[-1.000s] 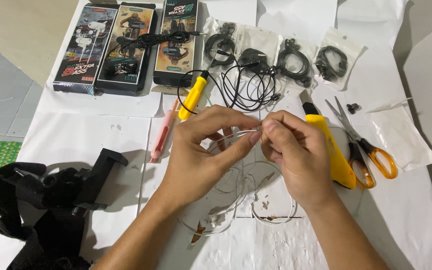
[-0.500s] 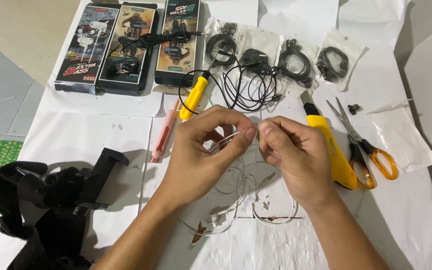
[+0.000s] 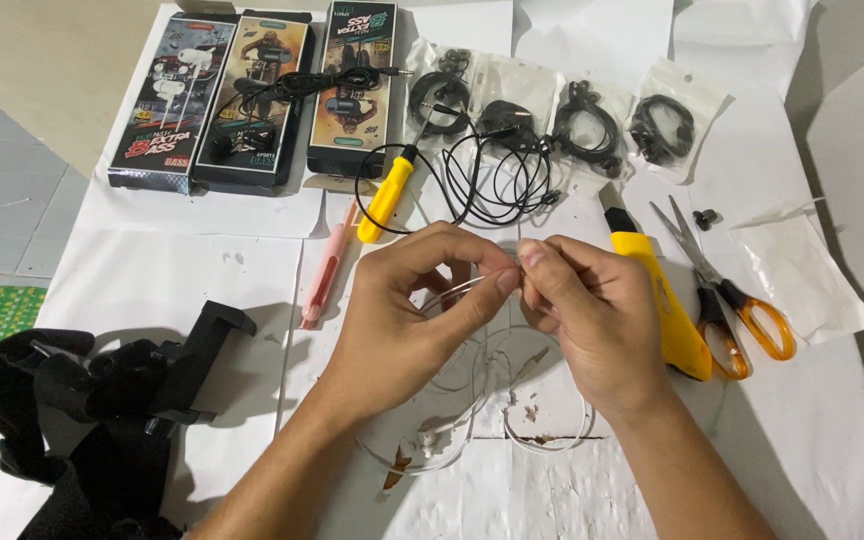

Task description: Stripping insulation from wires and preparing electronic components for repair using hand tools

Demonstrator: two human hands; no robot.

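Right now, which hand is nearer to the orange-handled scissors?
Right. The right hand lies just left of the yellow utility knife, which sits beside the orange-handled scissors. The left hand is farther away, on the other side of the right hand.

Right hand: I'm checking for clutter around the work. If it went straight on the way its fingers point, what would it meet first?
The right hand points left, so it would meet the left hand's fingertips, already pinching the same thin white wire. Depth looks shared.
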